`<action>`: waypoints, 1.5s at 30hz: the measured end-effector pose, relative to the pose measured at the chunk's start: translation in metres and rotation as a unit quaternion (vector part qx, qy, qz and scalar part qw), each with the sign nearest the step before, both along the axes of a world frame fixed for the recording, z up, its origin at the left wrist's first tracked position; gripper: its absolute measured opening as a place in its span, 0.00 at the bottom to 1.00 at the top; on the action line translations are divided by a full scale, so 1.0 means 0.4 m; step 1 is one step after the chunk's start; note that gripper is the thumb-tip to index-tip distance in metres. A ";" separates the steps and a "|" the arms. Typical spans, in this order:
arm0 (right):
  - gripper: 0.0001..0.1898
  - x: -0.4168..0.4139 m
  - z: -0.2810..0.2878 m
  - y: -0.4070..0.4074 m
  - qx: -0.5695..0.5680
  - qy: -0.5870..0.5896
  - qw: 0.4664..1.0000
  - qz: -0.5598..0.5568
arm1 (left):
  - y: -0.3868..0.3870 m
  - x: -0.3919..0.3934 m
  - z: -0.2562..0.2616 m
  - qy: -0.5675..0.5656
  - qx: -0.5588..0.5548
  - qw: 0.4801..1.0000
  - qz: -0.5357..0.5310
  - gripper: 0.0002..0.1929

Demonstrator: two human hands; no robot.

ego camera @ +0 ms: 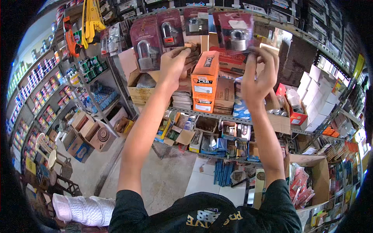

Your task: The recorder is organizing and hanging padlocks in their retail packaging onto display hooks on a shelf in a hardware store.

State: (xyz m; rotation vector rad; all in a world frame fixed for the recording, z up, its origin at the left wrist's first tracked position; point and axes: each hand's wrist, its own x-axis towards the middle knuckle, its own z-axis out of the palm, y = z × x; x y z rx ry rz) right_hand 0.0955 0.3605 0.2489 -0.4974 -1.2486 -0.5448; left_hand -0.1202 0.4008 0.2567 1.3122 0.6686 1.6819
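Note:
Both my arms reach up to a metal shelf hung with carded padlocks. My left hand (177, 62) is raised beside a hanging padlock card (170, 29), thumb and fingers bent together; whether it grips anything cannot be told. At the lower edge of another padlock card (236, 30) on the right is my right hand (261, 72), its fingers curled and slightly blurred; contact with the card is unclear. A large padlock in a blister pack (144, 54) hangs left of my left hand. Between the hands, two stacked orange boxes (205, 83) stand on the shelf.
An open carton (142, 94) is on the left of the shelf, a red box (297, 116) on the right. Small bins (209, 142) line the shelf below. Paint cans (43, 94) fill racks at left. A carton of red packets (320, 180) is at lower right, a white rope roll (87, 208) at lower left.

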 end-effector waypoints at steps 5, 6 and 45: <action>0.11 -0.149 -0.053 -0.005 -0.092 -0.152 0.968 0.175 | 0.069 0.001 -0.055 -0.123 -0.071 0.990 0.015 0.10; 0.12 -0.180 -0.047 0.020 -0.122 -0.149 0.963 0.187 | 0.057 -0.017 -0.071 -0.125 -0.006 0.990 -0.060 0.10; 0.16 -0.340 0.117 0.372 -0.297 0.063 0.916 0.263 | 0.017 0.011 -0.041 -0.217 -0.057 0.974 -0.037 0.15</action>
